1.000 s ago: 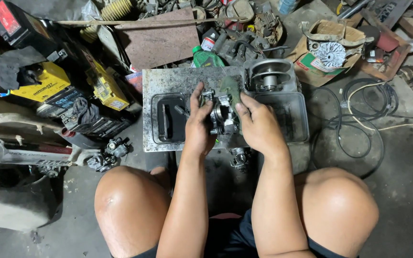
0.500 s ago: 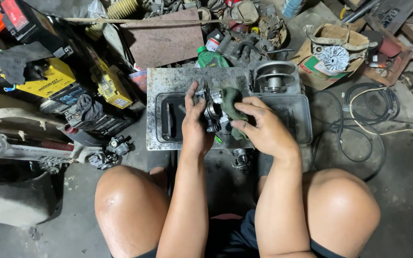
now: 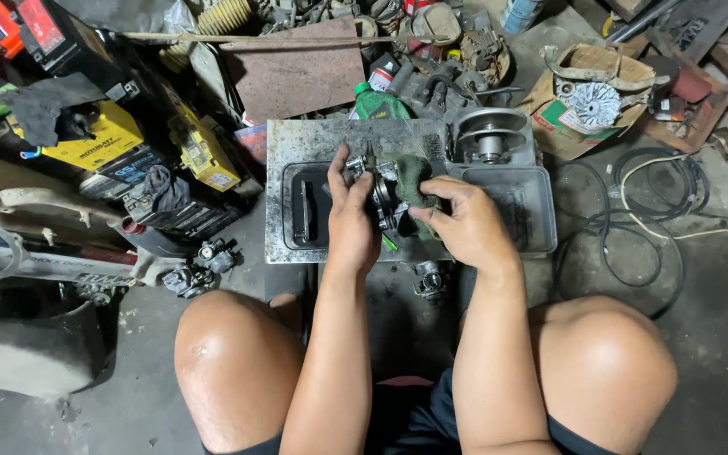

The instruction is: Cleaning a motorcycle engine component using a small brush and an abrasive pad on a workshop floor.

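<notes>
Status: wiping in progress, not finished, judging by the grime on the part and both hands on it. Counts, big to small: one metal tray (image 3: 297,143), dirty, on the floor between the knees; one pulley-type round part (image 3: 489,136) standing at its back right corner; one cardboard box (image 3: 549,109) with a finned rotor (image 3: 591,103) to the right; one green bottle (image 3: 378,103) just behind the tray; one small engine assembly, looks like a carburetor (image 3: 381,195), held over the tray's middle; one dark green rag (image 3: 413,177). Left hand (image 3: 351,221) is wrapped round the carburetor's left side, fingers closed on it. Right hand (image 3: 463,226) pinches the rag against the carburetor's right side. More small metal parts on the floor left of the knee, too cluttered to count.
</notes>
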